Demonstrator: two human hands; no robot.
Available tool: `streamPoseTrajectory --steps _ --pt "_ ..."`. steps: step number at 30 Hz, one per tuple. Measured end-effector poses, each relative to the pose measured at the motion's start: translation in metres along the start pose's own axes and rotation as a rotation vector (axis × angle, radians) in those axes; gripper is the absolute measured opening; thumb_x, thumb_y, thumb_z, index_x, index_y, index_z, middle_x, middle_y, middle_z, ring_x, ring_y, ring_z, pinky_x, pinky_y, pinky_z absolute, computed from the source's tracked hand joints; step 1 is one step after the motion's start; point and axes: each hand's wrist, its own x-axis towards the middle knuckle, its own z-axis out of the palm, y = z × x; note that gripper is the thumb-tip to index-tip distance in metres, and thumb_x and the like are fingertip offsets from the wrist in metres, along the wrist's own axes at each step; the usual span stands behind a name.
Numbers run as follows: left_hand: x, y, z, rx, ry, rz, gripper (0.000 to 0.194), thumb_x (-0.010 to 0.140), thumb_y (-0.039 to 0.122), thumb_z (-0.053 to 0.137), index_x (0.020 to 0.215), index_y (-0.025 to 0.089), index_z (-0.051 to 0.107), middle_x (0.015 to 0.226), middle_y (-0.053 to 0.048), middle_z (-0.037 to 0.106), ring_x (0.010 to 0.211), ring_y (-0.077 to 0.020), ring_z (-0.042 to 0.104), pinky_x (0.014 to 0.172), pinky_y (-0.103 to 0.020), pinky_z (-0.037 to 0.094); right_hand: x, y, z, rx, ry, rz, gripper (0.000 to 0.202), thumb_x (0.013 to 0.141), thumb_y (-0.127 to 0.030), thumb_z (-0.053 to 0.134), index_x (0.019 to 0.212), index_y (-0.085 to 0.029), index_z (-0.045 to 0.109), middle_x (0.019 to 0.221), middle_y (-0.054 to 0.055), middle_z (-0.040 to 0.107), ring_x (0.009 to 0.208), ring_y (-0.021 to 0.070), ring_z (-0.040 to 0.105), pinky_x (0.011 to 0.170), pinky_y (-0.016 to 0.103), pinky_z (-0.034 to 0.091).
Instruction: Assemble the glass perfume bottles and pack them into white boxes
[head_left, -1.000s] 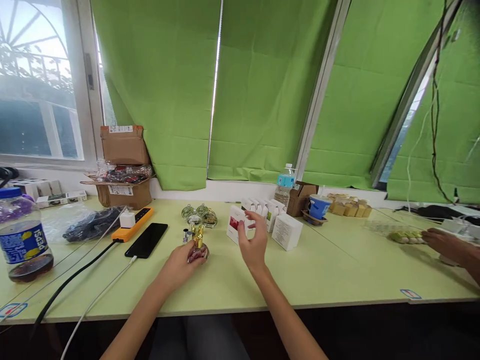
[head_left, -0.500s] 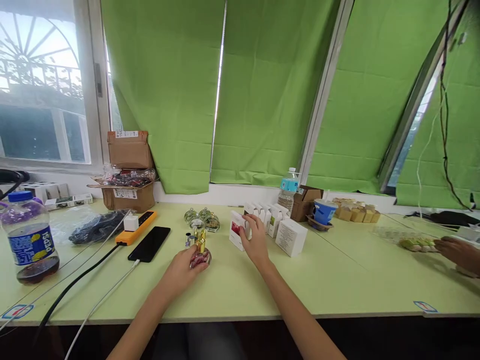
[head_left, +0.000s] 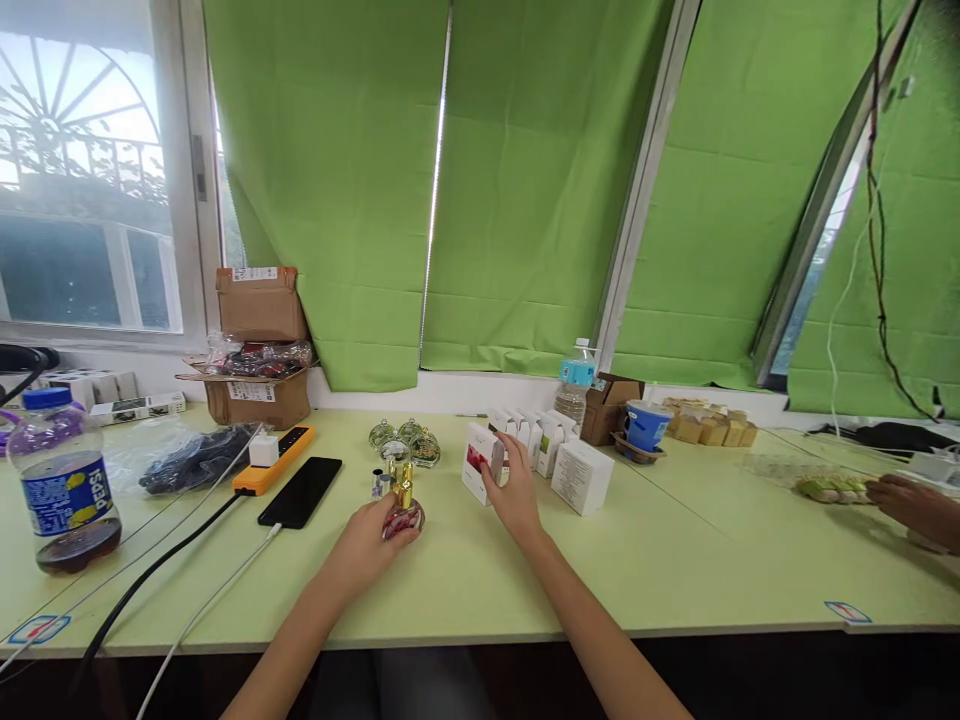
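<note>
My left hand (head_left: 371,545) is closed around a red glass perfume bottle (head_left: 405,518) with a gold neck, which stands on the table. Small silver and gold caps (head_left: 381,483) sit just behind it. In my right hand (head_left: 514,488) is a white box (head_left: 478,462) with a red picture on its front, gripped by its right side and upright on the tabletop. Behind the two hands, several clear greenish glass bottles (head_left: 409,440) stand in a cluster. Right of my right hand are a white printed box (head_left: 582,476) and a row of white boxes (head_left: 551,443).
At left are a phone (head_left: 301,491), an orange power strip (head_left: 274,462) with cables and a Pepsi bottle (head_left: 66,495). A water bottle (head_left: 574,385) and a blue tub (head_left: 646,428) stand at the back right. Another person's hand (head_left: 915,508) reaches in at far right.
The view has shifted very slightly. Both hands keep their hold on the perfume bottle and the white box, with hardly any movement.
</note>
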Motion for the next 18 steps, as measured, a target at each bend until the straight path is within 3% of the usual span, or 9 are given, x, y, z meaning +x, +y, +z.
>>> streamPoseTrajectory --steps 10,18 --pt "0.001 -0.002 0.002 0.018 -0.005 -0.014 0.028 0.084 0.043 0.059 0.099 0.020 0.060 0.101 -0.008 0.068 0.093 -0.0248 0.061 0.078 -0.030 0.042 -0.003 0.001 0.002 0.029 -0.008 -0.033 0.034 0.091 -0.030 0.055 0.125 -0.024 0.051 0.133 0.013 0.050 0.124 0.0268 0.051 0.103 0.048 0.047" --pt "0.000 -0.004 0.006 0.035 0.003 -0.016 0.036 0.083 0.042 0.060 0.112 0.021 0.058 0.109 -0.011 0.067 0.099 -0.0266 0.061 0.083 -0.033 0.043 -0.008 -0.020 -0.005 0.057 -0.168 -0.146 0.013 0.094 -0.022 0.051 0.106 -0.025 0.055 0.137 0.013 0.046 0.125 0.0283 0.052 0.096 0.045 0.051"
